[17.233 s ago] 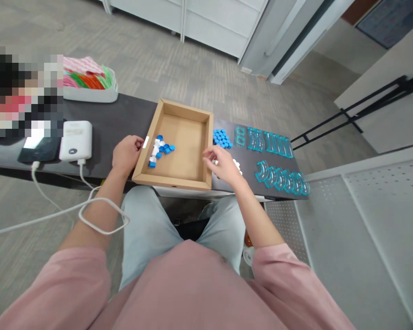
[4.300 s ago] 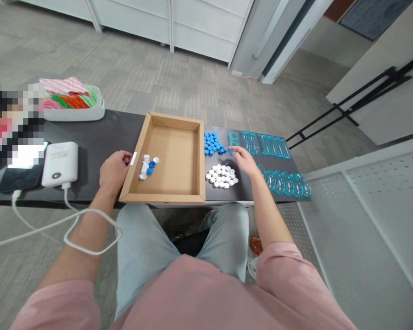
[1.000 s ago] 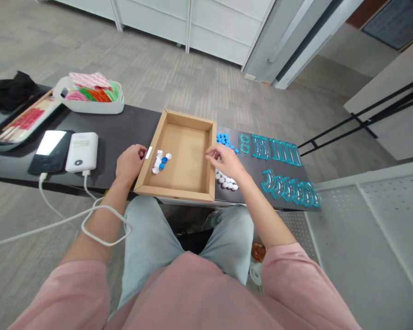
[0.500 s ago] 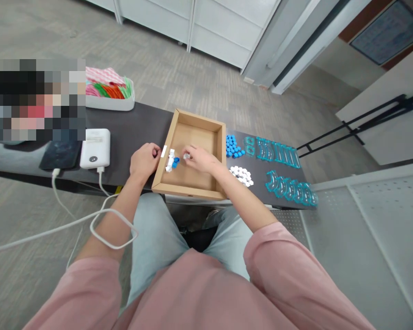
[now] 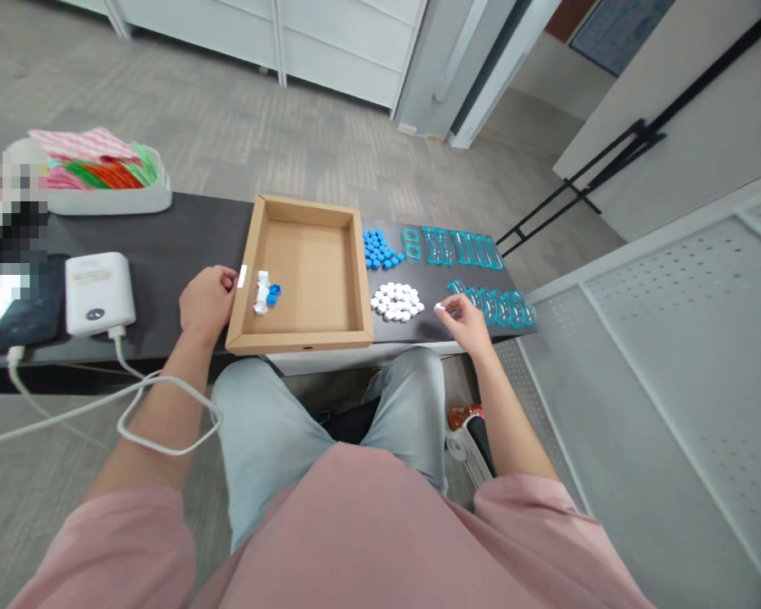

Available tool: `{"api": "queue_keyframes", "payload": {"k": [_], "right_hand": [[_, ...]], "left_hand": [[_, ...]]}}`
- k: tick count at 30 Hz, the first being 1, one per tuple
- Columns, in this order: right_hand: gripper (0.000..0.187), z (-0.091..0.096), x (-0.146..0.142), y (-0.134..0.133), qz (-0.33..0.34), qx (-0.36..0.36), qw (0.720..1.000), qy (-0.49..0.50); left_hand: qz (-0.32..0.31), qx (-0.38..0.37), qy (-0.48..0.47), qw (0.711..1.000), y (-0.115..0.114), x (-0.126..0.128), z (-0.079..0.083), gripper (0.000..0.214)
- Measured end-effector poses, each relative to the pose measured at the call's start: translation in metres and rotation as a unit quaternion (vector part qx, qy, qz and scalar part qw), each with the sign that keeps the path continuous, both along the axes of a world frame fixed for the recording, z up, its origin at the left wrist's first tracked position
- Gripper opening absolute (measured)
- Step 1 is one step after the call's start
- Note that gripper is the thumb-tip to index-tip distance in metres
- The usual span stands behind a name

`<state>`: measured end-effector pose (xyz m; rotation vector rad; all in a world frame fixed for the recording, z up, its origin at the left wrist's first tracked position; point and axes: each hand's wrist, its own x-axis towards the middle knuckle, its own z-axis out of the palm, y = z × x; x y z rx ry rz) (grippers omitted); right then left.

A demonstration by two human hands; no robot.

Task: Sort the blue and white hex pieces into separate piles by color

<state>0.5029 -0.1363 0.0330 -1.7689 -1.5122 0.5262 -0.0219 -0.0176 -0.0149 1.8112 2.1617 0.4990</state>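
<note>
Right hand (image 5: 466,320): at 4 o'clock of the cardboard tray (image 5: 249,254), hovering over the bench (image 5: 190,228) edge. Fingers pinched on a small white piece (image 5: 439,308) at the fingertips, rest of the hand loosely curled.
White piece: held just off the 3 o'clock edge of the white hex cluster (image 5: 396,301), not touching it as far as I can tell.
Left hand (image 5: 207,299): closed in a loose fist against the tray's 9 o'clock wall, next to the white label (image 5: 242,276) on that wall. Can't tell whether anything is inside the fist.
Tray: open, shallow, sitting on the bench dead centre. Only contents are a small pile of white and blue pieces (image 5: 265,294) hard against the 9 o'clock wall.
Blue hex cluster (image 5: 378,249): on the bench at 2 o'clock of the tray, just beside its wall, at 12 o'clock of the white cluster.
Teal clear parts, far row (image 5: 453,246): lined up at 3 o'clock of the blue cluster.
Teal clear parts, near row (image 5: 500,305): curved pieces, just past the right hand at its 2 o'clock.
Power bank (image 5: 93,293): white, at 9 o'clock of the left hand, cable (image 5: 133,397) hanging off the bench edge and looping over the left forearm.
Grey bin (image 5: 101,199): at 10 o'clock on the bench, holds pink, orange and green items.
</note>
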Motion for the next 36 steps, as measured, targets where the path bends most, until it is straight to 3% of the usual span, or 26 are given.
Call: {"api": "queue_keyframes", "payload": {"k": [5, 11, 19, 24, 26, 28, 32, 36], "right_hand": [[0.028, -0.038, -0.017, -0.020, 0.009, -0.055, 0.998, 0.030], [0.037, -0.057, -0.033, -0.011, 0.020, -0.060, 0.993, 0.100], [0.037, -0.064, -0.033, -0.026, 0.011, -0.011, 0.989, 0.145], [0.027, -0.043, -0.055, -0.019, 0.011, 0.042, 0.994, 0.096], [0.018, -0.028, -0.077, -0.008, 0.060, 0.064, 0.994, 0.065], [0.010, -0.014, -0.111, 0.009, 0.160, 0.068, 0.984, 0.042], [0.015, 0.006, -0.198, 0.058, 0.396, 0.023, 0.918, -0.014], [0.028, 0.007, -0.274, 0.102, 0.488, -0.017, 0.863, -0.132]], "left_hand": [[0.012, -0.016, 0.015, 1.000, 0.002, -0.003, 0.001, 0.032], [0.015, -0.011, 0.032, 0.999, -0.002, 0.000, 0.011, 0.027], [0.019, -0.007, 0.032, 0.999, -0.006, 0.005, 0.014, 0.030], [0.013, 0.001, 0.017, 1.000, -0.005, 0.003, 0.007, 0.028], [0.014, 0.004, 0.010, 1.000, -0.004, 0.002, 0.004, 0.026], [0.015, 0.008, 0.002, 1.000, -0.003, 0.003, 0.002, 0.025], [0.009, 0.017, -0.014, 1.000, -0.005, 0.005, 0.002, 0.020], [-0.008, 0.023, -0.022, 0.999, -0.008, 0.007, 0.004, 0.016]]}}
